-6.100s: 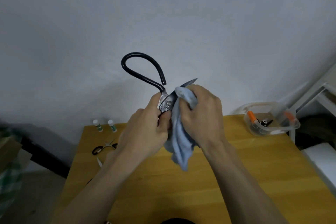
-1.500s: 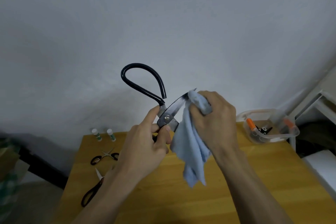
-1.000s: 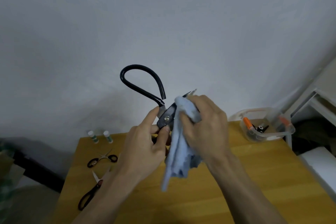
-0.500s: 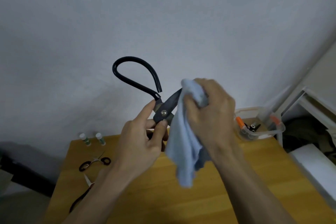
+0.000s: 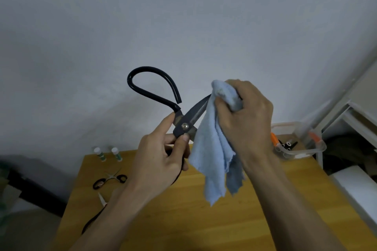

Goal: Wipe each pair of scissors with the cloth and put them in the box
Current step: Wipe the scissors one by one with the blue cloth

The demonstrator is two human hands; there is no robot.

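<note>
Scissor blade tips (image 5: 206,101) under cloth (image 5: 214,149)

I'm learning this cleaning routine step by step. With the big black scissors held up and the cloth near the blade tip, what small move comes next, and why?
Probably draw the cloth off the blade tip, then carry the scissors to the box. The right hand pinches the cloth at the far end of the blade, most of the blade is bare, and the left hand grips near the pivot.

The left hand (image 5: 161,161) grips black scissors (image 5: 183,122) at the pivot; the right hand (image 5: 244,116) pinches a blue cloth (image 5: 214,159) over the blade tip.
</note>
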